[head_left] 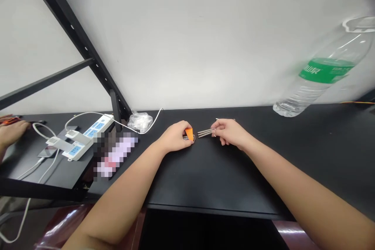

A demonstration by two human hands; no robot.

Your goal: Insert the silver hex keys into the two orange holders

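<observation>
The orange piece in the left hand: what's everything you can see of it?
The orange piece is small, wedge-shaped and looks like plastic. The left hand pinches it, low over the black table. Short grey metal ends stick out beside it. Its tip faces thin metal rods held by the right hand; a small gap seems to separate them. Finer detail is too small to tell.

A: The rods in the middle?
B: Bare metal, smooth, dully shiny; the orange holder beside them looks plastic, matt.
A: And the table?
B: Black, matt, smooth; the bottle far right is clear glossy plastic.
</observation>
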